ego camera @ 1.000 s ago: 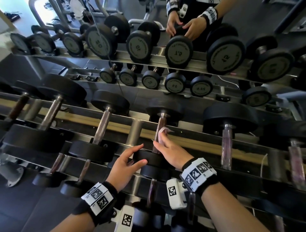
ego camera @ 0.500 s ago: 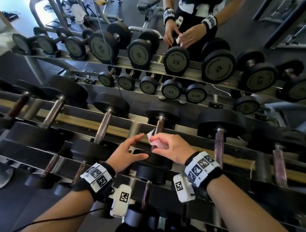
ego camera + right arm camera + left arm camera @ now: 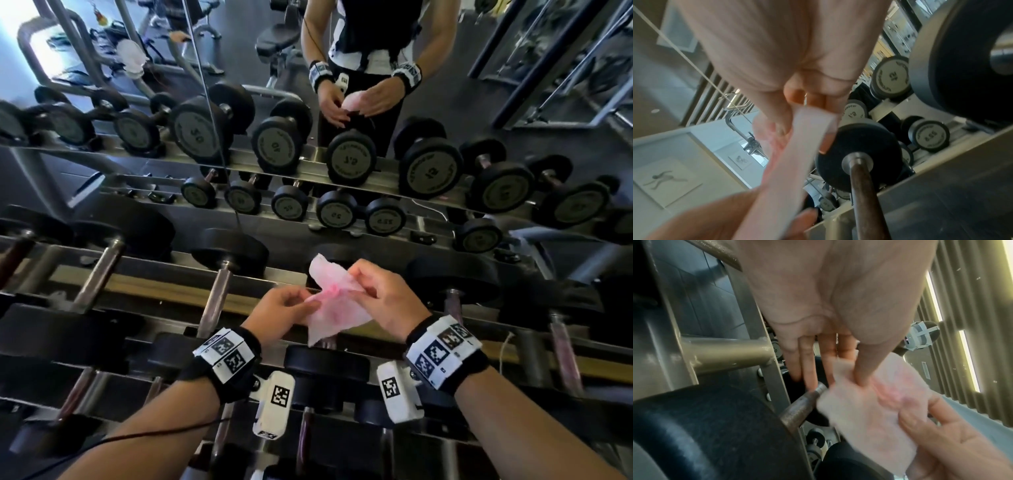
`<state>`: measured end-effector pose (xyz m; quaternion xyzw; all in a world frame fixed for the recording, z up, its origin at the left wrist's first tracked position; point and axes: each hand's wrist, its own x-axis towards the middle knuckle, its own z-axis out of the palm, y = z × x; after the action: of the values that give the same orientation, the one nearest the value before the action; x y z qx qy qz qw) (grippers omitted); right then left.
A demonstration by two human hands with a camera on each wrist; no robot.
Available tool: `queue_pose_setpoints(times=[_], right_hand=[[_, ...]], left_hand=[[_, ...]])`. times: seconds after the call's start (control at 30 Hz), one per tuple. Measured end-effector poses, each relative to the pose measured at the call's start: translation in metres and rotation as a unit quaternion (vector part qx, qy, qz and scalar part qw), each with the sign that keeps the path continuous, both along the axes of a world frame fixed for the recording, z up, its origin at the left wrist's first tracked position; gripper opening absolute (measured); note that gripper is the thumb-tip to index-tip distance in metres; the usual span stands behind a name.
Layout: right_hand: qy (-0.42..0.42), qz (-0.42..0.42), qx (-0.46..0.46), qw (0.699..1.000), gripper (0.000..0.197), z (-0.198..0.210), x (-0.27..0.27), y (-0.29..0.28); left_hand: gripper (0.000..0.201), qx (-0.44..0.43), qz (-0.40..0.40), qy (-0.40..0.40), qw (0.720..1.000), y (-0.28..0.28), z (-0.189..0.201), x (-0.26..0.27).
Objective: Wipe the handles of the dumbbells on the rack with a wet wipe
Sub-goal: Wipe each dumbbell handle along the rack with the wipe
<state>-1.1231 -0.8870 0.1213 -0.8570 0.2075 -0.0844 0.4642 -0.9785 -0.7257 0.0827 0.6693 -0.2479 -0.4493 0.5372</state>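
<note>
A pale pink wet wipe (image 3: 330, 301) is held between both hands above the rack, partly unfolded. My left hand (image 3: 284, 308) pinches its left edge with thumb and fingers; the wipe (image 3: 869, 405) fills the middle of the left wrist view. My right hand (image 3: 380, 298) pinches the wipe's right side, and the wipe (image 3: 789, 154) hangs as a strip in the right wrist view. Black dumbbells lie on the steel rack (image 3: 144, 284) with metal handles, one handle (image 3: 215, 298) left of my hands and one handle (image 3: 454, 305) to the right. The handle under the wipe is mostly hidden.
A mirror behind the rack reflects more dumbbells (image 3: 349, 157) and a person (image 3: 359, 68) holding a wipe. A lower tier of dumbbells (image 3: 329, 363) sits below my wrists. Gym machines (image 3: 85, 51) stand at the upper left.
Both hands have lifted off the dumbbell handle and its head. The left hand has taken hold of the wipe, and the two hands have spread it open between them.
</note>
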Motion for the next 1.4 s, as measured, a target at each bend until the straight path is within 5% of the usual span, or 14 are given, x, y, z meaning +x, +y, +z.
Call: queue_pose_setpoints(times=[0.17, 0.3, 0.37, 0.47, 0.53, 0.67, 0.73, 0.83, 0.97, 1.17, 1.3, 1.4], right_hand=[[-0.044, 0.031, -0.035, 0.998, 0.013, -0.015, 0.0, 0.018], [-0.018, 0.089, -0.157, 0.983, 0.029, -0.03, -0.002, 0.033], [0.0, 0.115, -0.197, 0.974, 0.041, -0.036, -0.002, 0.04], [0.02, 0.118, -0.254, 0.96, 0.041, -0.039, 0.0, 0.043], [0.032, 0.114, -0.277, 0.953, 0.037, -0.039, 0.001, 0.044], [0.001, 0.067, -0.234, 0.97, 0.045, -0.042, -0.003, 0.044], [0.002, 0.029, -0.187, 0.982, 0.055, -0.044, -0.01, 0.045], [0.038, 0.002, -0.123, 0.992, 0.054, -0.046, -0.021, 0.047], [0.068, -0.019, -0.082, 0.994, 0.032, -0.05, -0.034, 0.053], [0.112, -0.099, 0.029, 0.988, 0.022, -0.063, -0.051, 0.065], [0.111, -0.119, 0.062, 0.985, 0.026, -0.067, -0.054, 0.072], [0.118, -0.133, 0.067, 0.982, 0.027, -0.068, -0.054, 0.074]], left_hand=[[0.022, 0.009, 0.081, 0.269, 0.96, -0.002, 0.0, -0.004], [0.037, -0.017, 0.107, 0.382, 0.918, 0.001, -0.005, 0.0], [0.05, -0.051, 0.051, 0.412, 0.909, 0.007, -0.005, 0.004], [0.069, -0.073, -0.054, 0.389, 0.917, 0.011, -0.007, 0.009], [0.058, -0.05, -0.073, 0.331, 0.94, 0.01, -0.01, 0.012], [0.016, 0.039, 0.033, 0.18, 0.982, 0.012, -0.025, 0.019], [0.013, 0.057, 0.07, 0.064, 0.994, 0.013, -0.032, 0.026], [0.035, 0.084, 0.123, -0.035, 0.988, 0.015, -0.038, 0.035], [0.014, 0.152, 0.079, -0.122, 0.978, 0.013, -0.043, 0.041], [0.018, 0.14, 0.071, -0.04, 0.987, -0.022, -0.056, 0.023], [0.046, 0.104, 0.147, 0.201, 0.963, -0.028, -0.065, 0.018], [0.029, 0.075, 0.18, 0.282, 0.939, -0.031, -0.064, 0.012]])
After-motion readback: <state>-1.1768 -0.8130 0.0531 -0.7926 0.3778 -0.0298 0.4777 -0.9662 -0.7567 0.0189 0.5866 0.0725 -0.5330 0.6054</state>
